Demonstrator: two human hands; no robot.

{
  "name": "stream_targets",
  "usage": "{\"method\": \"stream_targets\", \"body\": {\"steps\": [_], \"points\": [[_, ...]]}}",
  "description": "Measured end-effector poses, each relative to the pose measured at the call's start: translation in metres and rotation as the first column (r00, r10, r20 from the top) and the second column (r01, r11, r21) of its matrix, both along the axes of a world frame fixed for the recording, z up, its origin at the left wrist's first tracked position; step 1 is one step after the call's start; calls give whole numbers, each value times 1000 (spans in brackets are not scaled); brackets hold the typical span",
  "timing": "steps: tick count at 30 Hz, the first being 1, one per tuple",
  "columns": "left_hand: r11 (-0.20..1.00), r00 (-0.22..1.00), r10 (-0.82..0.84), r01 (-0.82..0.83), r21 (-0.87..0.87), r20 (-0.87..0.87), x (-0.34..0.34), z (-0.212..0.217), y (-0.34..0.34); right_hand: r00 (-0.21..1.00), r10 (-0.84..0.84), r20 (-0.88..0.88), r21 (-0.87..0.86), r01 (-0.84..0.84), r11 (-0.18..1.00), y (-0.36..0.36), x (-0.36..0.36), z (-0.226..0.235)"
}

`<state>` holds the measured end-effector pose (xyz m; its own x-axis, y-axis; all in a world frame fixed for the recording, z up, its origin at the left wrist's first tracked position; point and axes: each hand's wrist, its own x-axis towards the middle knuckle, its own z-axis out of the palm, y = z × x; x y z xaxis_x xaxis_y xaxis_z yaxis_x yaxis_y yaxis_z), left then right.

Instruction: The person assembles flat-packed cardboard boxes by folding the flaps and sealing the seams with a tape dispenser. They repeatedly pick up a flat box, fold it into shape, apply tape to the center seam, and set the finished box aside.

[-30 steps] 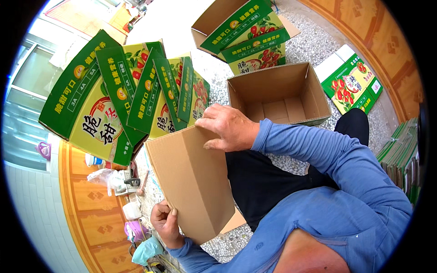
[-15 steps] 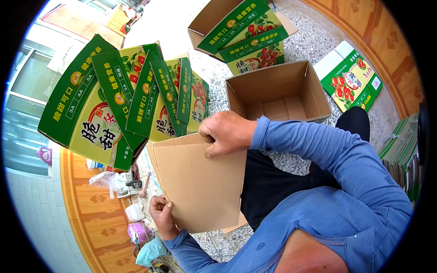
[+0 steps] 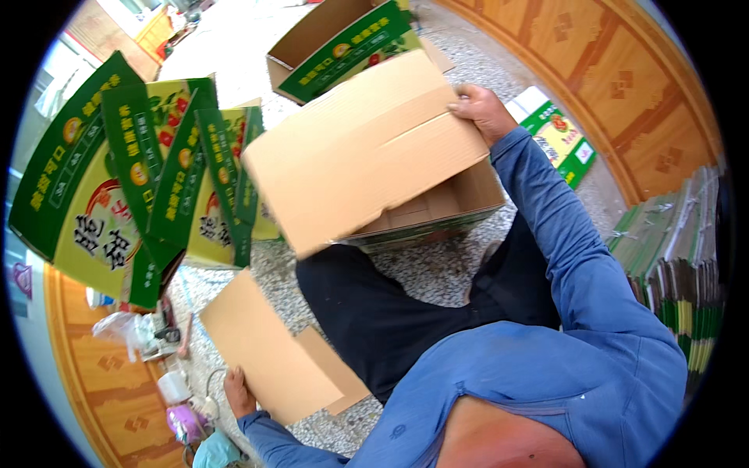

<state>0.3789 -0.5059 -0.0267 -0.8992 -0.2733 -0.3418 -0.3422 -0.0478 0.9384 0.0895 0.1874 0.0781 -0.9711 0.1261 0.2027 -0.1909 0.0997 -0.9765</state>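
My right hand [image 3: 485, 115] grips the right edge of a plain brown cardboard sheet [image 3: 359, 148]. The sheet has a crease across it and hangs tilted over an open cardboard box [image 3: 477, 189], hiding much of the box's mouth. At the lower left, my left hand [image 3: 239, 392] is closed on the edge of a second brown cardboard sheet [image 3: 261, 343]; its thumb lies at the edge and the other fingers are partly hidden. Another piece of cardboard [image 3: 331, 366] shows beneath that second sheet, beside my leg.
Green and yellow printed boxes [image 3: 117, 195] stand in a row at the left. Another open box [image 3: 335, 54] is at the far side. A flattened carton [image 3: 566, 140] leans near the wooden panel wall. Tied carton bundles [image 3: 671, 257] stand at the right; bags and tools [image 3: 164, 335] lie lower left.
The two cardboard sheets have come apart. My right hand has carried one up and right over the open box. My left hand keeps the other low at the left. The view has shifted right.
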Motion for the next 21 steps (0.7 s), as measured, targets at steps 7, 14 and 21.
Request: {"method": "stream_targets", "body": {"steps": [7, 14, 21], "points": [[842, 845, 439, -505, 189, 306, 139, -147, -40, 921, -290, 259, -26, 307, 951, 119, 66, -57], [727, 573, 654, -657, -201, 495, 156, -192, -50, 929, -263, 261, -31, 280, 959, 83, 58, -82], [797, 723, 586, -434, -420, 366, 42, -162, -50, 889, -335, 313, 310, 238, 921, 68, 42, -128]]}}
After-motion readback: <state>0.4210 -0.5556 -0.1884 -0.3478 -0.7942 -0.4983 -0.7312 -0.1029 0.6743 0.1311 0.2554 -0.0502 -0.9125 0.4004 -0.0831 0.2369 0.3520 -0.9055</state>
